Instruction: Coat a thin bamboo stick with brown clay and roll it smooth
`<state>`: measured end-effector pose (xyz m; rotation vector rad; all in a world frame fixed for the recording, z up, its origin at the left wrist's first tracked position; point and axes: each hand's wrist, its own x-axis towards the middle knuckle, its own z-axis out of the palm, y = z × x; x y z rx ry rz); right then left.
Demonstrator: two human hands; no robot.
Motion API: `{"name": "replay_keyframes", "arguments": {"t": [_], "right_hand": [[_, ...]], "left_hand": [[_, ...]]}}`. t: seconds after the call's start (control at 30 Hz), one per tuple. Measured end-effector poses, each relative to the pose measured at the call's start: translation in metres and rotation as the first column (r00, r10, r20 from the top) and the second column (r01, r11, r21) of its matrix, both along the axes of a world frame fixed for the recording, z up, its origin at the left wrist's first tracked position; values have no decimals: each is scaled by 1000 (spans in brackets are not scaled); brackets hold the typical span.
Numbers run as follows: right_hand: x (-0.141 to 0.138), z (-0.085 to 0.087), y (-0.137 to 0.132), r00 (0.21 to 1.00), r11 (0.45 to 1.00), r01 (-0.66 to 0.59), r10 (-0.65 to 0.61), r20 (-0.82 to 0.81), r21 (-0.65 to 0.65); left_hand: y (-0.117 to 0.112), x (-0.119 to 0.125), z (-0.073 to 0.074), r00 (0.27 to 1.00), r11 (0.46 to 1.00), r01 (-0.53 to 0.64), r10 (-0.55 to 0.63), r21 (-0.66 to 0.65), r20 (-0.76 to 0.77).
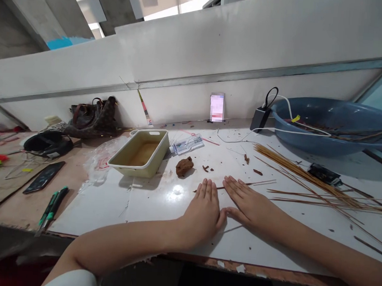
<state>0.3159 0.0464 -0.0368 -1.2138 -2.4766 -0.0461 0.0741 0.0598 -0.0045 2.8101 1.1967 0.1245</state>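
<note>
My left hand (204,208) and my right hand (247,202) lie flat, side by side, palms down on the white tabletop (148,201), fingers stretched out and together. A thin stick (256,183) runs under both palms; its ends show at either side. A brown lump of clay-like paste (184,166) sits just beyond my left hand, with small brown crumbs (206,168) beside it. A bundle of thin bamboo sticks (308,178) fans out to the right of my right hand.
A cream rectangular tray (129,164) stands left of the lump. A blue basin (327,142) with sticks and a white cable sits at the far right, a black charger (260,118) beside it. A phone (44,176), green pens (51,207), headphones (48,144) and a brown bag (94,116) lie at left.
</note>
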Motion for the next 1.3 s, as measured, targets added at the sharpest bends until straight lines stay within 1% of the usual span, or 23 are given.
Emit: {"name": "replay_keyframes", "arguments": {"t": [0.07,0.17,0.23,0.3,0.4,0.47,0.53,0.7,0.77,0.87,0.93,1.0,1.07,1.17,1.23,1.3], "right_hand": [[-1,1,-2,1000,1000,-10,10,2,9],[-4,5,-10,1000,998,-19,19,0,55],[-5,6,-13,1000,997,-11,11,-3,78],[-5,6,-10,1000,997,4,-4,-1,80],[-2,3,0,999,999,31,-32,15,41],[-1,1,4,999,999,41,-42,28,9],[-1,-1,3,998,999,48,-48,35,0],[-6,4,-14,998,998,55,-56,42,22],[-7,7,-17,997,998,61,-61,44,17],[-6,9,-11,996,997,77,-77,36,9],[-5,8,-5,995,996,91,-91,32,0],[-4,7,-1,995,995,94,-93,39,-14],[-3,7,-1,995,997,78,-76,58,-27],[-3,10,-9,996,999,51,-50,79,-17],[-4,12,-14,996,998,55,-53,77,-15],[-5,15,-15,995,997,72,-69,65,-38]], "left_hand": [[-4,-2,0,1000,1000,3,-3,-2,14],[-21,-4,-1,1000,1000,15,-15,14,7],[-27,-5,-1,1000,1000,22,-22,20,-9],[-21,-4,0,1000,1000,9,-9,10,-20],[-2,-1,7,999,999,-38,38,-4,-1],[7,0,10,999,999,-50,50,-12,18],[7,0,11,999,999,-43,43,-17,17],[-19,-4,5,1000,1000,4,-4,10,-23],[-22,-5,3,999,1000,17,-16,25,-43],[-12,-4,6,997,999,4,-1,34,-83],[-3,-2,9,995,999,-13,17,36,-97],[2,-1,12,995,999,-24,28,41,-99],[-2,-1,13,994,999,-17,21,39,-106],[-18,-4,12,992,1000,8,-4,28,-130],[-27,-5,11,991,999,19,-13,41,-131],[-26,-5,10,992,998,14,-7,54,-123]]}}
